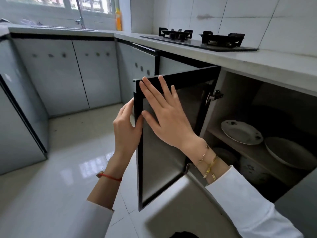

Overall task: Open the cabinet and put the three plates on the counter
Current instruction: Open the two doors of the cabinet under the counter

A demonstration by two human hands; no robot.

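plates [241, 132] on cabinet shelf [253, 152] (right of door [164, 152]), stove [202, 39] on counter [257, 60]

Right plate [289, 152] (far rim) off-frame

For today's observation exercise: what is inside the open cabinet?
On its shelf: a patterned plate and a plain plate. Below, a white patterned vessel. No third plate shows; the back is dark.

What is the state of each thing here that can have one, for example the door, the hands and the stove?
cabinet door, open, swung out toward the person.
left hand, holds the door's free edge.
right hand, flat on the door's inner face, fingers straight.
plates, two visible, lying on the shelf inside.
stove, no flame visible, nothing on it.
other cabinet doors, closed.
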